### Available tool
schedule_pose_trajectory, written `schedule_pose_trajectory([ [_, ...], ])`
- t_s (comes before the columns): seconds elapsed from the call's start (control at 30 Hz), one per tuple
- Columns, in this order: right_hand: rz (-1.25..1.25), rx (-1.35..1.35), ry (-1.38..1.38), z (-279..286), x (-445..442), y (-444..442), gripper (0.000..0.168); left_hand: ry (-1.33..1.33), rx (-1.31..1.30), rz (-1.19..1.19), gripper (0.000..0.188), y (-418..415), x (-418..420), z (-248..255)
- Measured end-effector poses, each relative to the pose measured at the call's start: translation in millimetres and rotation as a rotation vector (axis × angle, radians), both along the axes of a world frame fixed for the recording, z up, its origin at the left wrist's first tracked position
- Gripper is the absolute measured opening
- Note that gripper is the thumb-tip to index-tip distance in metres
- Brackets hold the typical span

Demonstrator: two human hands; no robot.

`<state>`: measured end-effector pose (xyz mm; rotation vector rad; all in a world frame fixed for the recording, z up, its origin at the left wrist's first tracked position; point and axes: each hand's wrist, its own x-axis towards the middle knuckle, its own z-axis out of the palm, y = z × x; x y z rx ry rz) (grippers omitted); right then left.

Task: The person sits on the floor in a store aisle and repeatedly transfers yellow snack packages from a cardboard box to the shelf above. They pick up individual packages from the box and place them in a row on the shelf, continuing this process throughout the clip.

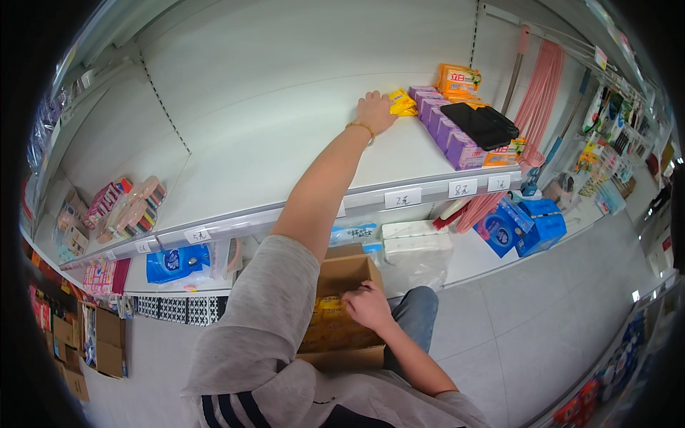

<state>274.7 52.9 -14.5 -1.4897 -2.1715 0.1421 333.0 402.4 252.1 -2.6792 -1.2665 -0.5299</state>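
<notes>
My left hand (375, 111), with a beaded bracelet at the wrist, reaches onto the white shelf (257, 176). Its thumb and fingers close around the left end of a small stack of yellow packets (404, 102), hiding that end. Right of the stack runs a row of purple boxes (439, 125). Lower down, an open cardboard box (348, 267) stands in front of my body, with yellow packets (330, 305) inside. My right hand (369, 306) is at the box's right side, its curled fingers over the packets; whether it grips one is hidden.
Orange soap packs (459, 79) and a black phone-like device (476, 125) are on the shelf's right end. A pink mop (540, 91) hangs beside it. Below are white tissue packs (417, 246) and blue packages (540, 227). Price tags (403, 198) line the shelf edge.
</notes>
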Motion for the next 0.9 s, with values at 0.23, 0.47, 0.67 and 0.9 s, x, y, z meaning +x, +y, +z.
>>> schedule_pose_trajectory([
  [0.23,0.010,0.000,0.002,6.0,-4.8,0.8,0.011,-0.106,-0.013,-0.030,0.049,-0.6,-19.2,-6.4],
  [0.47,0.030,-0.050,-0.062,7.9,-3.5,-0.9,0.009,-0.029,0.238,-0.336,0.045,-54.5,-90.6,20.2],
  [0.67,0.117,-0.310,0.985,34.9,6.1,-0.5,0.037,-0.067,0.196,-0.419,0.051,-193.9,-211.0,63.9],
  [0.9,0.573,-0.573,1.557,94.4,-15.3,-0.9,0.059,-0.200,-0.101,-0.326,0.067,-319.4,-326.6,-35.9],
])
